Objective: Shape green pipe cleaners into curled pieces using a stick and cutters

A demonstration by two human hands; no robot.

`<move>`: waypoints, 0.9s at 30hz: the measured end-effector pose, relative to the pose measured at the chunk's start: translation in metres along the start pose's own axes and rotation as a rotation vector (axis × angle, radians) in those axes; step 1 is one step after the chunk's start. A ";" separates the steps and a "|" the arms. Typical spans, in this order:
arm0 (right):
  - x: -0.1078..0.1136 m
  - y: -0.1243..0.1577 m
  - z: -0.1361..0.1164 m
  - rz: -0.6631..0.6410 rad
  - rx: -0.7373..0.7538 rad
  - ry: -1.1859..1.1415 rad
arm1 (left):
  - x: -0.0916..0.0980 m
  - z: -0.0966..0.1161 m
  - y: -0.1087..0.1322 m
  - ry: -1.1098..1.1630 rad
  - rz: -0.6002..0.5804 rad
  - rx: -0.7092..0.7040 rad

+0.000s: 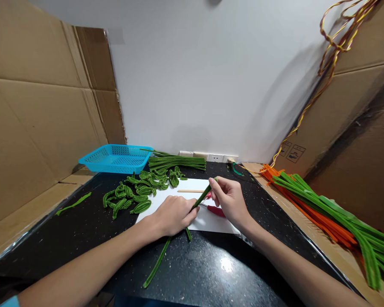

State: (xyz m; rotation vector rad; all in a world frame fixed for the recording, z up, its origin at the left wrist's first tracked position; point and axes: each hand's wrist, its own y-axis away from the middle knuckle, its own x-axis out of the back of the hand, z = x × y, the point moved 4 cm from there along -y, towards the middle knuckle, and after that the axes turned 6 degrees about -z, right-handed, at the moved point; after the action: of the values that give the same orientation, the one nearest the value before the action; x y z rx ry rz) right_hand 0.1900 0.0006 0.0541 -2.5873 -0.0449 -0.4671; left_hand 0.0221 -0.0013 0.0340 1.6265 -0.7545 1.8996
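A dark green pipe cleaner (201, 198) runs between my two hands over a white sheet (160, 200). My left hand (176, 214) is closed around its lower part, and two green ends hang out below the fist toward the table's front. My right hand (228, 197) pinches the upper end between thumb and fingertips. Beneath the right hand lie red-handled scissors (216, 210), partly covered by it. A thin wooden stick (190, 191) rests on the sheet behind the pipe cleaner. Left of the sheet is a pile of looped green pipe-cleaner leaves (141, 198).
A blue perforated basket (115, 168) stands at the back left beside a bundle of straight green pipe cleaners (177, 163). Orange strips (326, 230) and brighter green ones (339, 213) lie along the right. Cardboard walls (45, 85) flank the black table (115, 251). A twisted cord (302, 117) hangs at right.
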 end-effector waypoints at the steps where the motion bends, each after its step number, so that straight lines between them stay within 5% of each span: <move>1: 0.000 0.000 0.000 -0.003 0.002 0.000 | 0.000 0.000 0.000 -0.003 -0.001 0.000; 27: -0.006 0.003 0.000 -0.059 0.006 0.074 | -0.001 0.001 -0.001 -0.074 -0.033 -0.025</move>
State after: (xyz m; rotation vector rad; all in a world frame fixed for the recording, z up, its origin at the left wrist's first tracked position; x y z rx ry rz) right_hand 0.1851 -0.0015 0.0508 -2.5666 -0.0973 -0.5830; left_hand 0.0231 -0.0013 0.0330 1.6911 -0.7740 1.8090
